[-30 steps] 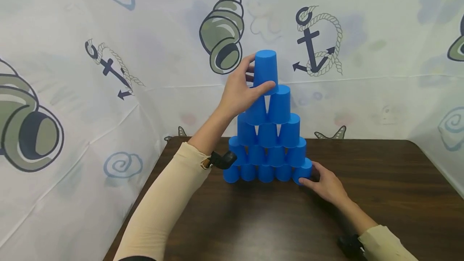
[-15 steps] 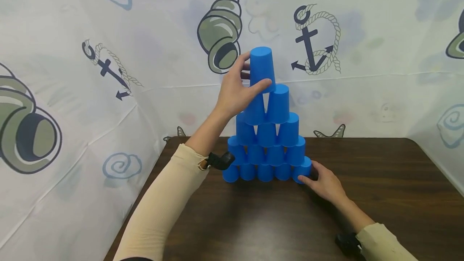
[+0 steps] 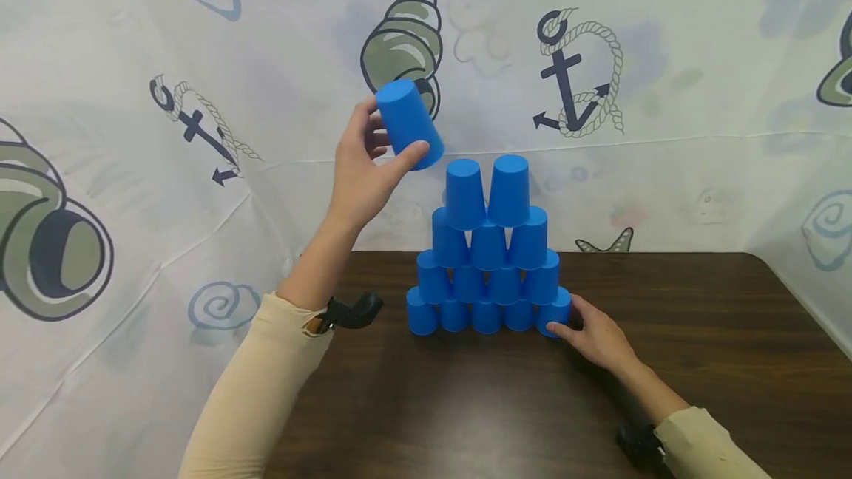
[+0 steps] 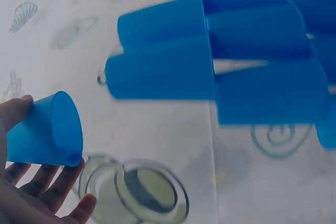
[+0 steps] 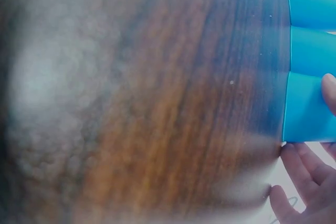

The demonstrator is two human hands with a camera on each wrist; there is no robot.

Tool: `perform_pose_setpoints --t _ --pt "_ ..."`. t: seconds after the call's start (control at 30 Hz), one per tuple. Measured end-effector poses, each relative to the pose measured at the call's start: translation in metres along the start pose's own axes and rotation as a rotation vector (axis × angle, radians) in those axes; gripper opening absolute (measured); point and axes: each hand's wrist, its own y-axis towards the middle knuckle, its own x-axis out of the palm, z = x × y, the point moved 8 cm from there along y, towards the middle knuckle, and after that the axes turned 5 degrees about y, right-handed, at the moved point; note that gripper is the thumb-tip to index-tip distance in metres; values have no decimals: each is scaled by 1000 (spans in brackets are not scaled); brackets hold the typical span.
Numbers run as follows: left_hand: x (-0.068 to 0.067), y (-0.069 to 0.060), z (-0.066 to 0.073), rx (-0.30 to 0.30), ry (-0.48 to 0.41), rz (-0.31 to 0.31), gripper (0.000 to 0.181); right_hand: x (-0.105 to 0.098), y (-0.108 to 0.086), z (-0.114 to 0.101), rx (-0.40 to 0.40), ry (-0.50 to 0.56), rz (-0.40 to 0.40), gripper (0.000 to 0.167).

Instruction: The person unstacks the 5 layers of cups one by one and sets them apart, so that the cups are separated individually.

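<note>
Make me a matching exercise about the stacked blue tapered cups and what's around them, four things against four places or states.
1. Bare left hand
2. Bare right hand
3. Dark brown wood-grain table
4. Pale backdrop printed with shells and anchors

A. Under the stack of blue tapered cups
B. At the bottom row's right-end cup
C. Behind the stack
D. Holding a tilted blue cup apart from the stack

Pairs: 1-D, 2-B, 3-A, 4-C.

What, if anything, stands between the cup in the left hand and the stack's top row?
Nothing visible. The left hand holds the cup tilted, above and left of the two top cups; the head and left wrist views show only patterned backdrop in the gap between them.
</note>
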Motion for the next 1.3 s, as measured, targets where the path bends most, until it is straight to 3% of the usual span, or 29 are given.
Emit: perform_pose_setpoints --t 0.13,0.27,0.63,0.83,1.03,1.3 --pt "-31 -17 -20 -63 32 8 72 2 1 -1 -2 11 -10 79" --pt "-55 -42 -54 -156 80 -13 69 2 0 0 -9 17 -12 79" --pt "-101 -144 -176 -480 263 -155 68 3 0 1 -21 26 -21 80" --pt "-117 -196 -235 -628 367 -247 74 2 0 3 -11 29 -20 79" --pt "-123 -229 -270 -680 519 -318 76 2 1 3 -10 27 -25 79" --pt "-124 -241 -289 -694 588 -337 76 2 1 3 -17 25 -21 79"
